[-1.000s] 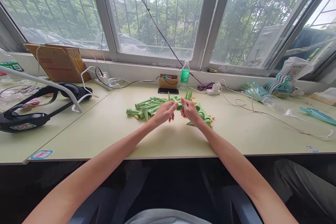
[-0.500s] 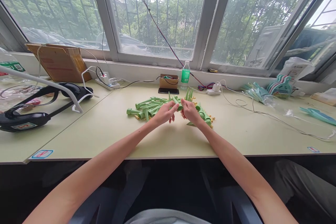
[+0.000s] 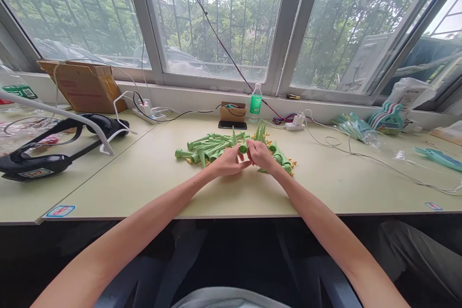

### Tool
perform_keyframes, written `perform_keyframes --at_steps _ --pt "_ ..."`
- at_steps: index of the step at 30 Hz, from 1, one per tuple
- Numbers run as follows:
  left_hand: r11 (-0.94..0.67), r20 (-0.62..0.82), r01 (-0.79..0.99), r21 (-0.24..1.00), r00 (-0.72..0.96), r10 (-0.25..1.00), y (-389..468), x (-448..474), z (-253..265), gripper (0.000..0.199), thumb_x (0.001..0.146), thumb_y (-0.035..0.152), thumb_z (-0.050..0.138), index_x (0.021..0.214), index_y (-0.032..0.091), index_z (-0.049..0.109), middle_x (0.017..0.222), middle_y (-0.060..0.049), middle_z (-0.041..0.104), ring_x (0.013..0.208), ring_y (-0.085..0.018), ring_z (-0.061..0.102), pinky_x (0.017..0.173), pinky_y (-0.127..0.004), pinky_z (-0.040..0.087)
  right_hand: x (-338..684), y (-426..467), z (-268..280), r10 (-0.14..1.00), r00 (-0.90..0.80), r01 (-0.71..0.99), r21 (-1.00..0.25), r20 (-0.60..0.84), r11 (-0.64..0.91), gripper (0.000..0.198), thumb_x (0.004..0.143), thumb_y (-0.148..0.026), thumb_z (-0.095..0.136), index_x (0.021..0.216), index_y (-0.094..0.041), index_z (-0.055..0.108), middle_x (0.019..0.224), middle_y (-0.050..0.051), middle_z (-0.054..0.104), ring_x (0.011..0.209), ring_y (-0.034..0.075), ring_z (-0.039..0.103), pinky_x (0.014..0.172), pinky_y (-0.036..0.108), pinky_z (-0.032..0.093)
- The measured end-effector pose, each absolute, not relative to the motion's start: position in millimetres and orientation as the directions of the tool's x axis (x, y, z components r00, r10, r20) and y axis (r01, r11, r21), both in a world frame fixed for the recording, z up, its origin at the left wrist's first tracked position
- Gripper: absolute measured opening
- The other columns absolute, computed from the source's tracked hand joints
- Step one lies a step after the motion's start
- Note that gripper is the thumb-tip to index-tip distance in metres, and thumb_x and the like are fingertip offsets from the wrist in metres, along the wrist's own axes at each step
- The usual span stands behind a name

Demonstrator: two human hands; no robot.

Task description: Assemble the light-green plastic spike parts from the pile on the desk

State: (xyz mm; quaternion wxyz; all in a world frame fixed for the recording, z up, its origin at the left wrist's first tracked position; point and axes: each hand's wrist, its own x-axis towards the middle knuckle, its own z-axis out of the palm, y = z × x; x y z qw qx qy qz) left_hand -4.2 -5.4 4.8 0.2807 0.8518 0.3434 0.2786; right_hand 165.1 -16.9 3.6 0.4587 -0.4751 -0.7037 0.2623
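Between my two hands, above the table, is a green plastic watering spike [image 3: 243, 148], its round hollow end turned toward me. My left hand [image 3: 229, 161] closes on it from the left, fingers partly hidden behind it. From the other side, my right hand [image 3: 259, 154] grips it with bent fingers. Left of my hands lies a loose heap of similar green spikes [image 3: 206, 145], some standing upright. More green spikes [image 3: 283, 160] lie to the right, with small yellow pieces [image 3: 294, 163] among them.
Behind the heap are a dark phone [image 3: 233, 125], a small cardboard box [image 3: 233, 111] and a green-labelled bottle [image 3: 255, 102]. A black headset [image 3: 39, 159] lies at left. White cables [image 3: 378, 163], power strips and teal plastic items [image 3: 388, 118] are at right.
The held spike has turned so its hollow end faces me. My left hand has come closer to my right, its fingers now under and around the spike.
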Motion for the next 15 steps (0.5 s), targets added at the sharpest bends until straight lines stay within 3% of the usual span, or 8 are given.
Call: perform_keyframes --at_steps 11,15 --pt "-0.478 0.191 0.293 0.828 0.653 0.733 -10.8 -7.0 10.0 0.065 0.084 0.058 0.071 0.130 0.017 0.048 0.094 -0.007 0.074 0.060 -0.013 0.065 0.052 -0.024 0.049 164.9 -22.2 10.2 0.893 -0.138 0.334 -0.828 0.429 0.450 0.066 0.097 -0.073 0.041 0.057 -0.022 0.046 0.045 -0.001 0.050 0.037 0.011 0.046 0.042 0.026 0.037" --pt "-0.364 0.165 0.172 0.915 0.664 0.729 -12.9 -6.2 14.4 0.057 0.094 0.069 0.050 0.117 0.017 0.051 0.097 -0.009 0.072 0.058 -0.012 0.063 0.046 -0.024 0.048 164.5 -22.7 9.9 0.878 -0.160 0.311 -0.821 0.451 0.479 0.068 0.099 -0.072 0.039 0.055 -0.021 0.044 0.045 -0.001 0.050 0.037 0.009 0.044 0.045 0.025 0.038"
